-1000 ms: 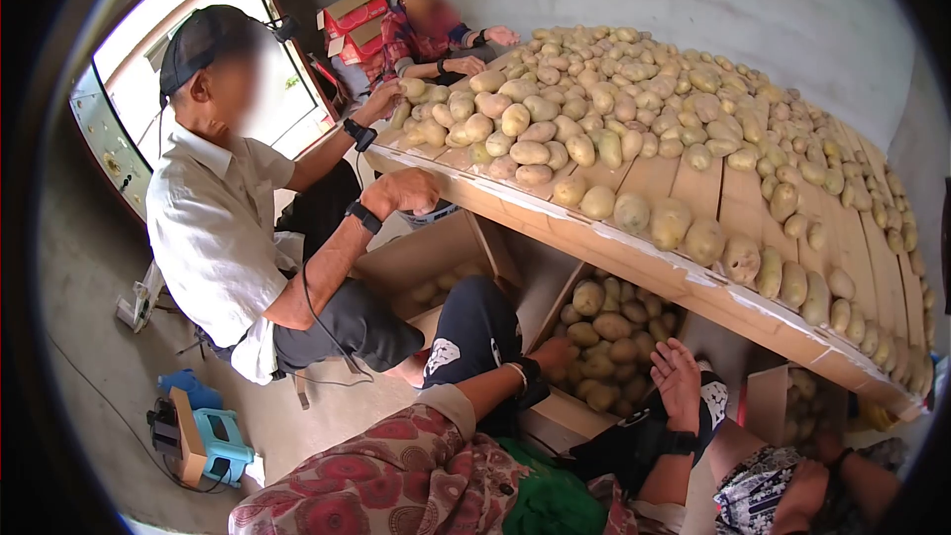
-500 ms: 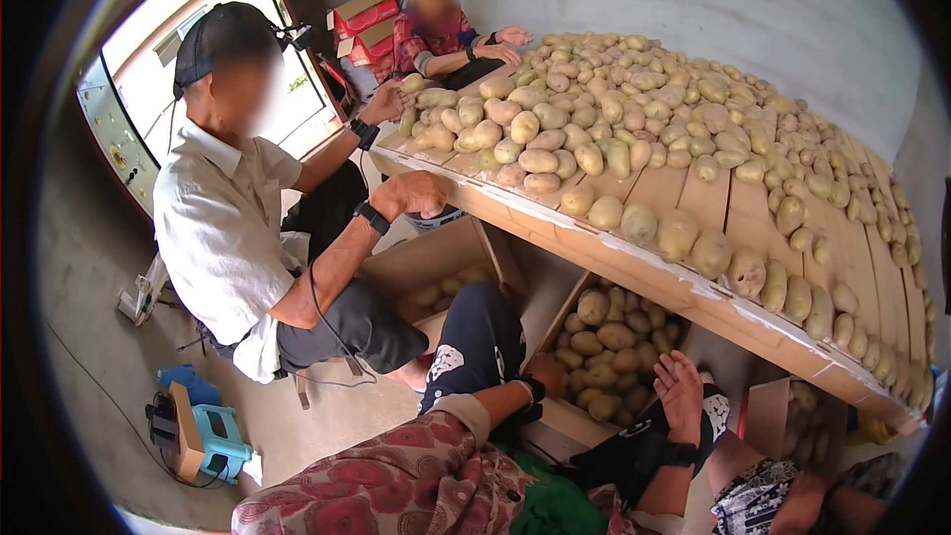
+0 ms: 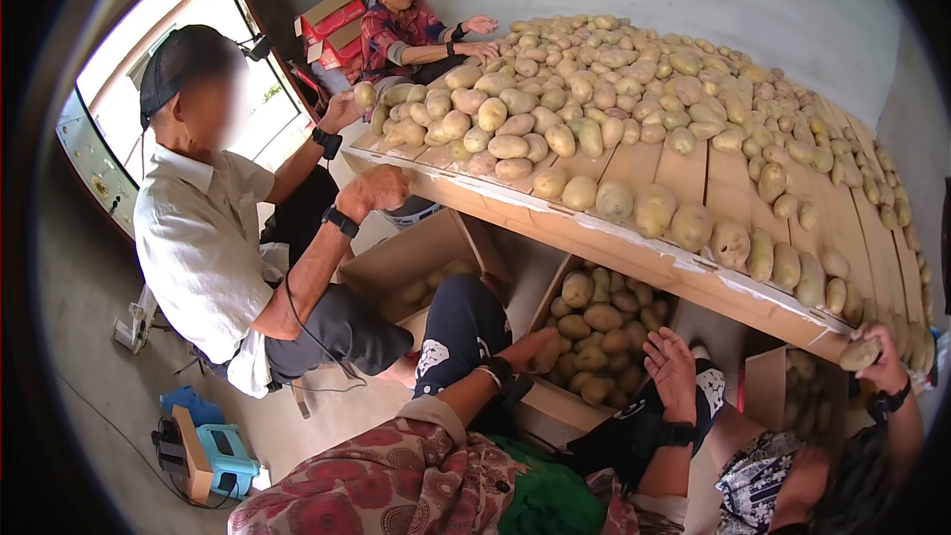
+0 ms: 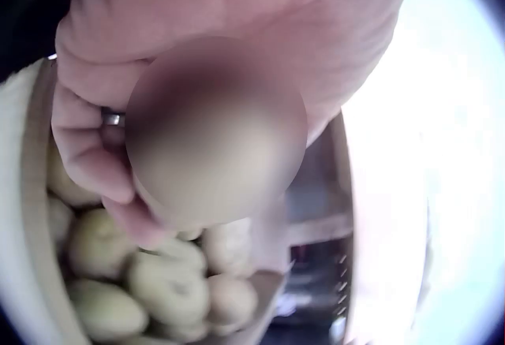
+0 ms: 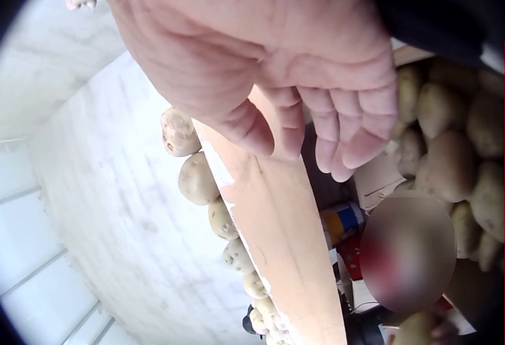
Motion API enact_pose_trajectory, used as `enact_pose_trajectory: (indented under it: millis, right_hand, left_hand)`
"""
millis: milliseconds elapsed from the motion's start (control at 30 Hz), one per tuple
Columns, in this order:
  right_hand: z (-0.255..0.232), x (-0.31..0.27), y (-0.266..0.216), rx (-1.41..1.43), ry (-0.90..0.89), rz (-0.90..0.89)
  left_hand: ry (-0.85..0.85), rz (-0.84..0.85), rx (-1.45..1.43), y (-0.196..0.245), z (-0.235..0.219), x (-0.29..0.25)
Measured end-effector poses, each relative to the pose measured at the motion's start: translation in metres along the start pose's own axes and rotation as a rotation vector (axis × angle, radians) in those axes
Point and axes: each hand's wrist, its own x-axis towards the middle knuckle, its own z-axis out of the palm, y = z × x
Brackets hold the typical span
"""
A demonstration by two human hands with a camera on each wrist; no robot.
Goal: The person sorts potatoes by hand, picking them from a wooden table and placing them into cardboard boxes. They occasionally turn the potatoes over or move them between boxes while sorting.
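In the left wrist view my left hand (image 4: 229,14) curls its fingers round a tan potato (image 4: 217,156), whose surface is blurred there. The head view has this left hand (image 3: 535,349) at the near left side of a cardboard box (image 3: 560,404) that holds many potatoes (image 3: 602,317). My right hand (image 3: 674,367) hovers at the box's right side, palm turned up and fingers loosely bent. Nothing lies in its palm in the right wrist view, where the hand (image 5: 268,53) overlaps the table edge (image 5: 276,227).
A low wooden table (image 3: 684,178) piled with potatoes stands ahead, its edge overhanging the box. A person in a white shirt (image 3: 198,238) sits left beside another box (image 3: 396,267). A person's hand (image 3: 882,362) at right holds a potato. Another person (image 3: 396,30) sits at the far end.
My left hand has come up from among the potatoes at the box's left side. My right hand stays nearly in place. A neighbour's hand with a potato has risen at the table's right corner.
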Motion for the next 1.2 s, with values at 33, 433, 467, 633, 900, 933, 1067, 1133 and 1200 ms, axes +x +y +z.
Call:
enact_pose_trajectory:
  millis: [33, 433, 467, 633, 900, 933, 1067, 1133, 1200]
  right_hand:
    - [0.0, 0.0, 0.0, -0.005, 0.006, 0.001]
    - [-0.002, 0.005, 0.003, -0.028, -0.022, 0.002]
    - [-0.003, 0.005, 0.003, -0.036, -0.019, -0.006]
    - [-0.004, 0.004, 0.003, -0.042, -0.002, -0.014]
    - [-0.002, 0.0, 0.004, -0.031, -0.001, 0.013]
    - [0.001, -0.001, 0.005, -0.031, -0.006, 0.017]
    - [-0.004, 0.0, 0.007, -0.05, -0.006, 0.026]
    - [-0.003, 0.0, 0.006, -0.052, 0.007, 0.024]
    - [-0.003, 0.0, 0.006, -0.04, -0.001, 0.023]
  left_hand:
    - [-0.072, -0.226, -0.665, 0.006, -0.016, -0.004]
    - [0.022, 0.357, -1.324, 0.245, -0.177, -0.023]
    - [0.033, 0.434, -1.274, 0.26, -0.181, -0.017]
    - [0.308, 0.383, -1.253, 0.286, -0.175, -0.004]
    - [-0.072, -0.052, -0.934, 0.159, -0.091, -0.01]
    - [-0.085, -0.129, -0.904, 0.13, -0.078, 0.001]
    - [0.325, -0.019, -0.276, 0.037, -0.012, 0.047]
    - [0.382, 0.028, -0.104, 0.038, -0.008, 0.048]
    - [0.515, 0.175, 0.225, 0.034, -0.004, 0.054]
